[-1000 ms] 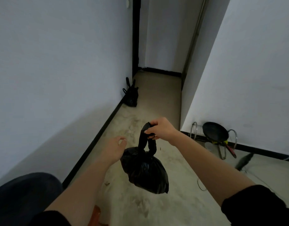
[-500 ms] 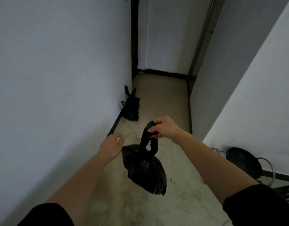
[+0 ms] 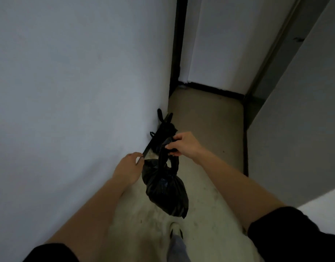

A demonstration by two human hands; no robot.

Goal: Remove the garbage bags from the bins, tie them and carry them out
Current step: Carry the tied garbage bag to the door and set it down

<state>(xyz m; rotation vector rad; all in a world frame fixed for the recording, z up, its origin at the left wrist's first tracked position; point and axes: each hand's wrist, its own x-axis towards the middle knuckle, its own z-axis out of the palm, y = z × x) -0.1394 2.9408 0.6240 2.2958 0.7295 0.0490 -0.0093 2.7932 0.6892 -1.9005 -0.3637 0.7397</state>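
- Here your right hand [image 3: 183, 146] is closed around the knotted loop handles of a tied black garbage bag [image 3: 165, 190], which hangs free in the air above the pale floor [image 3: 206, 205].
- Your left hand [image 3: 128, 168] holds nothing; its fingers are loosely curled, just beside the upper left side of the hanging bag, and you cannot tell whether it touches the plastic.
- A second black bag [image 3: 163, 129] sits on the floor farther ahead, against the white wall [image 3: 77, 91] on your left, its tied ends sticking upward; your right hand partly covers it.
- One light shoe [image 3: 175, 230] shows on the floor below the carried bag.
- Both sleeves are black and short, leaving your forearms bare.
- The narrow corridor ends at a dark baseboard [image 3: 212, 89].
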